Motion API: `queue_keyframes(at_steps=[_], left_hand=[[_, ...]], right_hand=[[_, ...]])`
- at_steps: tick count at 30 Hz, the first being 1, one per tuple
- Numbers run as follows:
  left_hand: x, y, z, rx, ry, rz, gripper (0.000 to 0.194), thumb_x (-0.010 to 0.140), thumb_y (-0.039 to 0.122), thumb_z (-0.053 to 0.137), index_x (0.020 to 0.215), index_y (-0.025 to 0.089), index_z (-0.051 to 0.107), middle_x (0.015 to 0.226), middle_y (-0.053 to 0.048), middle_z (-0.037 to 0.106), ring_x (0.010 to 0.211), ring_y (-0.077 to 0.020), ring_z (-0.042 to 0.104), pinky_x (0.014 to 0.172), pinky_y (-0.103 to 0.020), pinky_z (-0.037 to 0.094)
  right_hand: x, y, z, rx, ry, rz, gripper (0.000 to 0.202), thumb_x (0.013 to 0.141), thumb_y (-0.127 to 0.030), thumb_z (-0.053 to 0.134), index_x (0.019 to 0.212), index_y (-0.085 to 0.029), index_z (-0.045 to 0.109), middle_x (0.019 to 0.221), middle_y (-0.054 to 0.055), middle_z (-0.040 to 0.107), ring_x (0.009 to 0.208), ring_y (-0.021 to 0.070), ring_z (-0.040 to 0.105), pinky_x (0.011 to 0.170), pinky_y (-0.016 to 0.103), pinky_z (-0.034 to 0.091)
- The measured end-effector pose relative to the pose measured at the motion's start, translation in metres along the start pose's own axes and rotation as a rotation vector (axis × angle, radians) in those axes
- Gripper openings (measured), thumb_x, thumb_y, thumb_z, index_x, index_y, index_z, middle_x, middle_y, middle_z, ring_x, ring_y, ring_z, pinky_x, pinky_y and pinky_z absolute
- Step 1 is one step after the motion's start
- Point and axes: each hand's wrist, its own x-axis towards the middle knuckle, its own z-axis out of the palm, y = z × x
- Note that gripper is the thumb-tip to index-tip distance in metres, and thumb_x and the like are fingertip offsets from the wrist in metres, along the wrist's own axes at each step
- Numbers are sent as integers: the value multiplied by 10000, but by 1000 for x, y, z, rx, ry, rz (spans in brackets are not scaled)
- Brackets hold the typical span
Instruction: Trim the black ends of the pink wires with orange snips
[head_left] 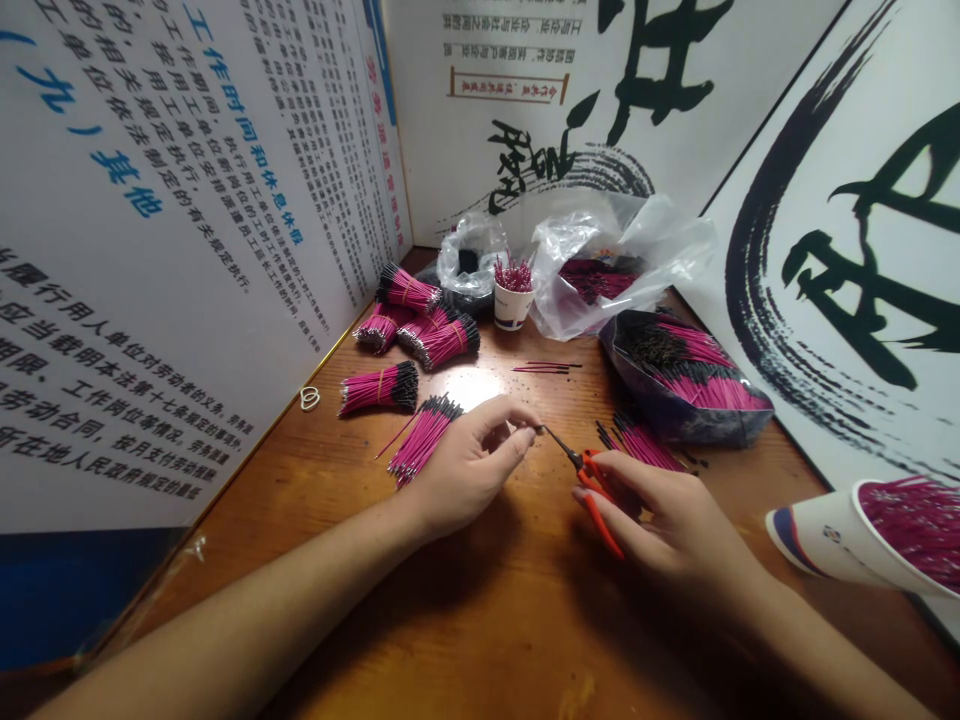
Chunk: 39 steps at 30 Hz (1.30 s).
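Observation:
My right hand [667, 510] grips small orange-handled snips [600, 505], their thin dark tips pointing left. Those tips reach the fingertips of my left hand [472, 455], which are pinched together. What the pinch holds is too small to make out. Under and behind my left wrist lies a loose pile of magenta wires with black ends [421, 437]. Another loose group of magenta wires [645, 440] rests just beyond my right hand. A few single wires [544, 368] lie on the wood farther back.
Banded wire bundles [442, 338] are stacked at the back left. A paper cup of wires [513, 295] stands near clear plastic bags [555, 300]. At right are a dark bag of wires [697, 400] and a tilted cup [832, 530]. Printed panels enclose the table [450, 630].

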Motion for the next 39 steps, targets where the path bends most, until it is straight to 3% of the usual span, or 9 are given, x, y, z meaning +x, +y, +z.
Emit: queue_keyframes(at_steps=[19, 30, 39], left_hand=[[0, 1, -1, 48, -2, 33, 119, 889, 261, 534, 889, 162, 599, 766, 0, 556, 693, -124, 487, 631, -246, 385], [0, 1, -1, 28, -18, 11, 137, 895, 280, 527, 897, 158, 590, 793, -12, 570, 732, -135, 514, 652, -257, 398], [0, 1, -1, 26, -41, 21, 135, 899, 262, 513, 898, 149, 587, 816, -17, 569, 748, -136, 512, 669, -260, 398]], right_hand=[[0, 0, -4, 24, -39, 15, 188, 947, -311, 458, 843, -203, 572, 674, 8, 638, 557, 125, 547, 526, 220, 397], [2, -2, 0, 37, -26, 14, 123, 923, -297, 512, 863, -205, 568, 632, -28, 585, 525, 111, 505, 516, 217, 375], [0, 2, -4, 41, -94, 35, 191, 953, -317, 455, 847, -200, 562, 698, 3, 629, 585, 124, 542, 544, 222, 380]])
